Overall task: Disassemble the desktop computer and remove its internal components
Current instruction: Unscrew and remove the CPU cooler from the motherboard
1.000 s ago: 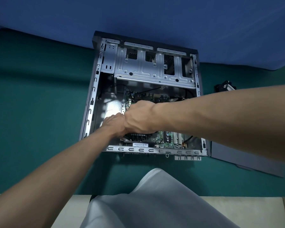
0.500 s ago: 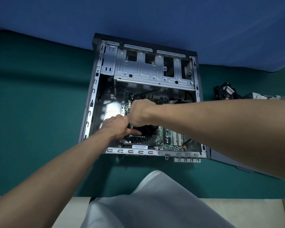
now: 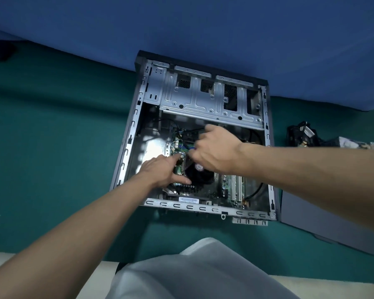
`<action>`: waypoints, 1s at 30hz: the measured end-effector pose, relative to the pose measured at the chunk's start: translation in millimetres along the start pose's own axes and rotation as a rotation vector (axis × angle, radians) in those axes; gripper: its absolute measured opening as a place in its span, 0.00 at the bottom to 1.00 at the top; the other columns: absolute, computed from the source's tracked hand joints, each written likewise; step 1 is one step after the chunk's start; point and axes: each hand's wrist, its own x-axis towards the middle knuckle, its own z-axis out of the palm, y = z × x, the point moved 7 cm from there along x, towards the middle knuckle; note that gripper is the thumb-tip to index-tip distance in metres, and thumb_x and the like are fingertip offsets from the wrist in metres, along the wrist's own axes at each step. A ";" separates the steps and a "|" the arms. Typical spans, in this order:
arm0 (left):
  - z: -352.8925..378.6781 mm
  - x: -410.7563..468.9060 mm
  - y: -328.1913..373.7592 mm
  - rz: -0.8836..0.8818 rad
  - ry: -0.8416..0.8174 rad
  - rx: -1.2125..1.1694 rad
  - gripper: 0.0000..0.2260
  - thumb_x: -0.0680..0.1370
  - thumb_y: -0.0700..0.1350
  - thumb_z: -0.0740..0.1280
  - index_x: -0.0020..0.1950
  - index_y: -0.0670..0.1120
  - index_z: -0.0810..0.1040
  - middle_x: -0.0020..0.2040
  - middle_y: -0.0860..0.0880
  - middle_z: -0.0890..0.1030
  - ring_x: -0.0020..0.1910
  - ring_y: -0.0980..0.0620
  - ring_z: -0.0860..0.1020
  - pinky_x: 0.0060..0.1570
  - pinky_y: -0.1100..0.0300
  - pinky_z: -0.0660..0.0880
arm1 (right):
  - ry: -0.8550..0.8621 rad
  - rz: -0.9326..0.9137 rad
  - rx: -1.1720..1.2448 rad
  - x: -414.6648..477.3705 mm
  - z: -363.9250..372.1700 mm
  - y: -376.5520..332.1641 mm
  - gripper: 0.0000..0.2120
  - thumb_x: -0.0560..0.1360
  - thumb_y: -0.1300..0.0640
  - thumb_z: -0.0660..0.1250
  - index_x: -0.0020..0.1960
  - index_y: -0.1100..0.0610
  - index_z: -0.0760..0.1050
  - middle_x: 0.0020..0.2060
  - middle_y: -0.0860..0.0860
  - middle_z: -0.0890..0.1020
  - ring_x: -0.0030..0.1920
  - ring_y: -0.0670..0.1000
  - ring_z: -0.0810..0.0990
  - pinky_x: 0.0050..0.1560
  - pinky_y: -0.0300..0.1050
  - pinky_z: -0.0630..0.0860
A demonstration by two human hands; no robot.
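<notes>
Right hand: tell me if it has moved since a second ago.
Yes. The right hand has shifted off the black cooler fan, away toward the metal drive cage.

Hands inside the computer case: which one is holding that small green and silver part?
The left hand: it pinches the green and silver part between finger and thumb. The right hand reaches further back in the computer case, its fingers blurred.

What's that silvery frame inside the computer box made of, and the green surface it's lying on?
The silvery frame looks like thin sheet steel, bare with a dull shine: stamped ribs, punched holes, folded edges. The green surface seems to be a cloth or felt cover, matte and without glare; its weave is too fine to tell.
</notes>
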 end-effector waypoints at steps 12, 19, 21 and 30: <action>12.0 -5.8 -11.0 -0.170 -0.109 -0.191 0.23 0.70 0.49 0.76 0.62 0.45 0.75 0.46 0.50 0.79 0.40 0.53 0.78 0.39 0.54 0.78 | -0.087 0.542 0.654 0.9 94.8 -10.2 0.55 0.61 0.25 0.61 0.76 0.51 0.44 0.75 0.54 0.56 0.37 0.49 0.78 0.27 0.40 0.70; 12.9 -11.2 -7.0 -0.151 -0.163 -0.255 0.23 0.76 0.38 0.69 0.71 0.45 0.70 0.52 0.46 0.80 0.47 0.50 0.80 0.48 0.57 0.79 | -0.055 0.570 0.760 17.8 110.2 7.6 0.50 0.63 0.41 0.76 0.75 0.56 0.54 0.66 0.53 0.70 0.49 0.53 0.78 0.35 0.45 0.77; 12.7 -13.4 -4.4 -0.161 -0.183 -0.323 0.28 0.76 0.34 0.67 0.75 0.46 0.65 0.55 0.45 0.80 0.48 0.50 0.81 0.50 0.57 0.78 | -0.091 0.563 0.885 17.9 110.9 23.9 0.54 0.60 0.39 0.78 0.76 0.56 0.55 0.70 0.53 0.68 0.64 0.57 0.72 0.57 0.55 0.75; 10.3 -15.1 -7.4 -0.163 -0.149 -0.217 0.27 0.77 0.38 0.69 0.74 0.50 0.67 0.56 0.47 0.80 0.49 0.51 0.81 0.48 0.57 0.79 | -0.018 0.555 0.708 2.4 110.2 -6.4 0.46 0.66 0.40 0.73 0.72 0.54 0.50 0.65 0.53 0.65 0.35 0.47 0.74 0.27 0.37 0.66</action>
